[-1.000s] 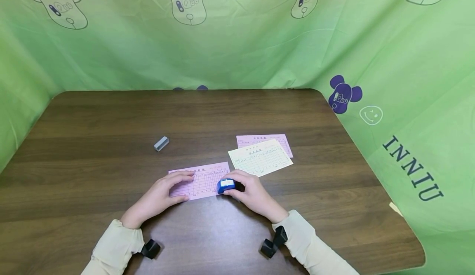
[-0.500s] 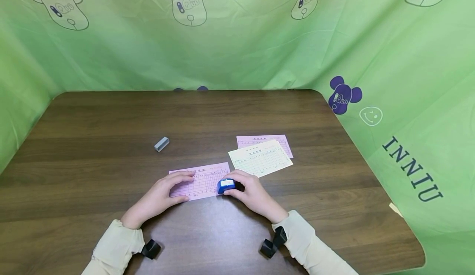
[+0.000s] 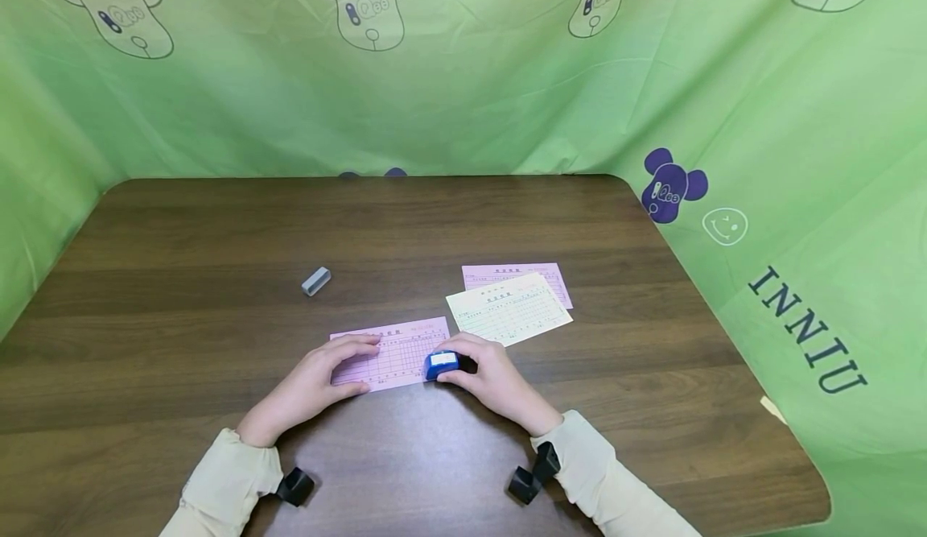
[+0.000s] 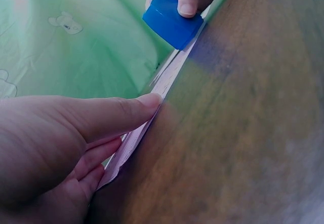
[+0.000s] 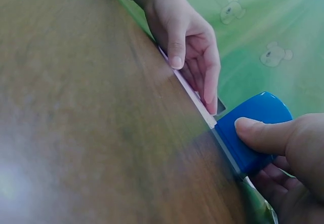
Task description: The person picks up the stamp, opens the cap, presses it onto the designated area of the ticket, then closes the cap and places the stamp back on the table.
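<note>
A pink printed form slip (image 3: 401, 353) lies on the brown table between both hands. My left hand (image 3: 319, 372) rests on its left part, fingers along the top and thumb at the near edge, holding it down. In the left wrist view the thumb (image 4: 126, 110) touches the slip's edge. My right hand (image 3: 488, 372) grips a blue stamp (image 3: 442, 364) with a white label on top, thumb on the near side and fingers on the far side. The stamp stands upright on the slip's right end, as the right wrist view also shows; its underside is hidden.
A pale green-white form slip (image 3: 510, 309) overlaps another pink slip (image 3: 507, 272) behind the right hand. A small grey block-shaped piece, like a cap (image 3: 315, 281), lies at the back left. A green printed curtain (image 3: 463, 102) closes off the table's back and sides.
</note>
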The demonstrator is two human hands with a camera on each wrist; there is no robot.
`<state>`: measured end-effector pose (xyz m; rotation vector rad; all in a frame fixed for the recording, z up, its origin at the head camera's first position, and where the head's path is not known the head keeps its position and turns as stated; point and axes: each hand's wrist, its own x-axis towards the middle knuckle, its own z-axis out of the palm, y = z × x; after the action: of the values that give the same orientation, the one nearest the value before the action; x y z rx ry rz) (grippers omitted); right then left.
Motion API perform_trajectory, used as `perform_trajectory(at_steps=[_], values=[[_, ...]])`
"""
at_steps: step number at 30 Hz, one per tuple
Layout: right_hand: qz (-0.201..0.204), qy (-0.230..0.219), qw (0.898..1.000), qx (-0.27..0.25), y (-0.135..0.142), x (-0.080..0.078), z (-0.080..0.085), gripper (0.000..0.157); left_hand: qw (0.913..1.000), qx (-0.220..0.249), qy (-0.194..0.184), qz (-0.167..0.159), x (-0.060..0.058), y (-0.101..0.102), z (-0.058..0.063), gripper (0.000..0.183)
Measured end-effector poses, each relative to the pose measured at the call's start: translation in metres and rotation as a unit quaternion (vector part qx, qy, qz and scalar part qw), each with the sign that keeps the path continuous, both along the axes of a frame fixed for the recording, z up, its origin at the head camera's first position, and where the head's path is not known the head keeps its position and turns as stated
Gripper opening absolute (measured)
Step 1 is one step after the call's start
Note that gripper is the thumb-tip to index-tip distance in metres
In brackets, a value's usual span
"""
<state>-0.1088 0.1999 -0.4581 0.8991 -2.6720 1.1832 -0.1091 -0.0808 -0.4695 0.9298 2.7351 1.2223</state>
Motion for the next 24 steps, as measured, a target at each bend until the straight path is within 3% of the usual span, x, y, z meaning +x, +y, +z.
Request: perform_trajectory(at_steps=[24], values=[[-0.010,-0.018,1.000,0.018,-0.0016,0.0019,0.0034,0.026,1.0000,0.007,0.006,-0.003,0.0013,-0.0002,0.0009,0.044]])
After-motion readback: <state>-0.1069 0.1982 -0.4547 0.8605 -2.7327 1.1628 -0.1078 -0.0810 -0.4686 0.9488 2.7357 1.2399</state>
